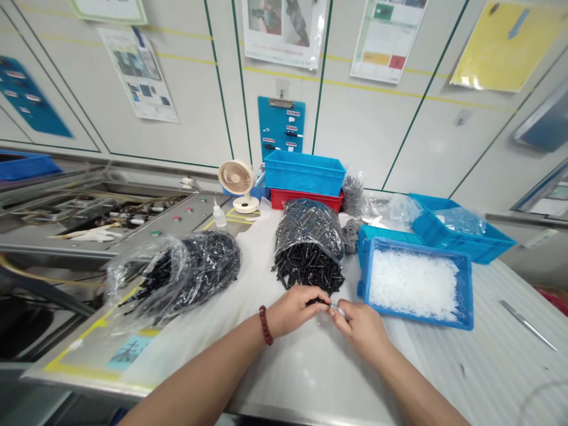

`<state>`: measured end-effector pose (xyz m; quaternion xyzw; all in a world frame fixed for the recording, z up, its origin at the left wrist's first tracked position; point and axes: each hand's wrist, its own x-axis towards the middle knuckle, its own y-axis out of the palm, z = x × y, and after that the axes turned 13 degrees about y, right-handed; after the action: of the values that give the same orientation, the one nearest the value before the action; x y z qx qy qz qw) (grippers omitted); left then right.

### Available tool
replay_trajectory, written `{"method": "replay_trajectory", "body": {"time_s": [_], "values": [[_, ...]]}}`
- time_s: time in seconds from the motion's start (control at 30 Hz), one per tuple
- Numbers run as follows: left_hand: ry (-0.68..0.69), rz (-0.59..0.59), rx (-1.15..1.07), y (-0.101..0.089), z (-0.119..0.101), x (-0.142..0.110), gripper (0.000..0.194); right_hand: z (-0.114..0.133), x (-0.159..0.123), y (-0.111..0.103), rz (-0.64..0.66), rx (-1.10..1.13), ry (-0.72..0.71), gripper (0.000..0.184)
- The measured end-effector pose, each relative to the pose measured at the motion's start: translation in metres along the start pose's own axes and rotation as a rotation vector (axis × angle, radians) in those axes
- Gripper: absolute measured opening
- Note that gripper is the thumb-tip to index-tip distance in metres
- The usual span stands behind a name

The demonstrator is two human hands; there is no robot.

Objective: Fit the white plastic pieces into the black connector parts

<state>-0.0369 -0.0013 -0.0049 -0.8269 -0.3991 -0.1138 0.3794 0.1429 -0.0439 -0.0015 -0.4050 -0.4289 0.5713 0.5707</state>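
My left hand (300,307), with a beaded bracelet at the wrist, is closed around a short black tubular part (318,302). Close against it, my right hand (360,324) pinches a slim pale piece (338,308) whose tip meets the black part's end; its exact kind is too small to make out. Just beyond both hands, a clear plastic bag (309,219) lies with its mouth toward me, spilling many similar black parts (308,266). To the right of my right hand, a blue tray (465,290) holds a heap of small white translucent pieces (412,284).
Another bag of black parts (204,266) lies on the left. Behind stand a small fan (237,180), a dropper bottle (219,214), and a blue bin (304,171) on a red one (284,198). Tweezers (528,325) rest at the right; another blue bin (492,242) is behind the tray.
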Motion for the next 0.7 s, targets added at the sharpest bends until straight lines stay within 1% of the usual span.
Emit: {"method": "replay_trajectory", "body": {"time_s": [0.07,0.13,0.23,0.33,0.43,0.5,0.6,0.7], "values": [[0.002,-0.008,0.000,-0.0005,0.0011,-0.0005,0.014,-0.0001,-0.0002,-0.0004,0.003,-0.003,0.028,0.037],[-0.004,-0.019,-0.018,-0.0020,0.0021,-0.0002,0.015,-0.0004,-0.0004,-0.0011,0.026,0.050,0.019,0.035],[-0.043,-0.029,-0.076,-0.0050,0.0019,0.0013,0.018,-0.0011,-0.0002,-0.0023,0.067,0.175,-0.062,0.026],[-0.114,-0.020,-0.149,-0.0069,-0.0001,0.0029,0.024,-0.0018,0.0005,-0.0034,0.082,0.242,-0.131,0.022],[-0.193,-0.001,-0.224,-0.0075,-0.0032,0.0041,0.026,-0.0023,0.0008,-0.0036,0.087,0.244,-0.140,0.022],[-0.222,-0.012,-0.244,-0.0077,-0.0052,0.0046,0.025,-0.0026,0.0008,-0.0033,0.082,0.226,-0.128,0.022],[-0.230,-0.029,-0.257,-0.0074,-0.0070,0.0047,0.023,-0.0027,0.0007,-0.0025,0.077,0.194,-0.101,0.022],[-0.230,-0.014,-0.280,-0.0060,-0.0070,0.0039,0.021,-0.0020,0.0004,-0.0017,0.077,0.173,-0.080,0.025]]}}
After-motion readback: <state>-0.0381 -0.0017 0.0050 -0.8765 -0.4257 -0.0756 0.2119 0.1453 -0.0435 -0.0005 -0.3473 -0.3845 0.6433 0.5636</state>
